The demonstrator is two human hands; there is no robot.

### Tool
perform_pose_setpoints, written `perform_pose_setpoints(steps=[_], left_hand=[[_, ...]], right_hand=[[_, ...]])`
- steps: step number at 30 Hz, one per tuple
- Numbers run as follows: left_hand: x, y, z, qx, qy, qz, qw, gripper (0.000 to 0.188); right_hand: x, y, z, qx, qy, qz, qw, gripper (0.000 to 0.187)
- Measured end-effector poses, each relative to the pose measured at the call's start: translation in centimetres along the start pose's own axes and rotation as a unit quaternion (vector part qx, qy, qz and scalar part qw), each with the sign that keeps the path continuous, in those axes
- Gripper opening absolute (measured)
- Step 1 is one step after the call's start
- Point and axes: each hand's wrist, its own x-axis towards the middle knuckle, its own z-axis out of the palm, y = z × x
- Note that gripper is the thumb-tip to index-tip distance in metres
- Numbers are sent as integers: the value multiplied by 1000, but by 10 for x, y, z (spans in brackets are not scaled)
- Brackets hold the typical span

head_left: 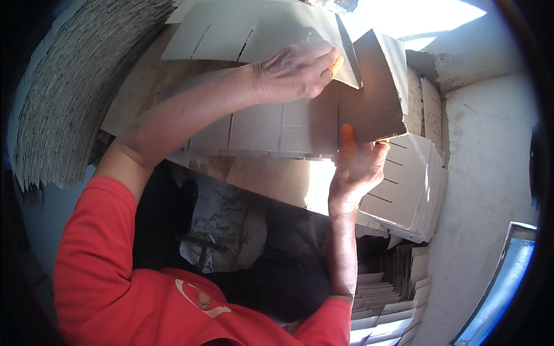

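My left hand (300,69) is closed at the lower edge of a slotted cardboard sheet (219,34), its orange-covered fingertip against the sheet's right end. What lies inside the curled fingers is partly hidden. With my right hand (359,167) I grip the lower edge of a shaded cardboard piece (372,92) that stands tilted up; the orange-covered thumb lies on its face. Beneath my left forearm, another slotted cardboard sheet (259,130) lies flat on the wooden board (265,180).
A tall stack of cardboard sheets (86,81) rises at the left. More slotted cardboard (404,184) is piled by the right wall (485,150). Further cardboard pieces (381,311) stand lower right, near a blue-paned frame (502,282). Bright light falls at the top.
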Motion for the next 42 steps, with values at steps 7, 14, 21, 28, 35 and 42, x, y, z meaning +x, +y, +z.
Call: perform_pose_setpoints(steps=[7, 14, 21, 28, 35, 42], left_hand=[[2, 44, -38, 0, -29, 49, 998, 24], [20, 28, -106, -112, -230, -136, 957, 21], [43, 5, -169, -132, -224, -290, 921, 29], [-24, 8, -165, -135, -246, -280, 918, 34], [-52, 8, -136, -188, -213, -297, 912, 19], [-49, 19, -113, -194, -120, -278, 933, 30]], right_hand=[[-3, 14, 6, 43, 2, 47, 998, 56], [37, -87, -10, -317, -183, -45, 929, 70], [114, -82, -1, -221, -371, -3, 902, 68], [86, -65, -23, -184, -174, 94, 963, 46], [22, 50, -153, -551, -3, 5, 835, 52], [-22, 116, -185, -633, -68, 227, 737, 107]])
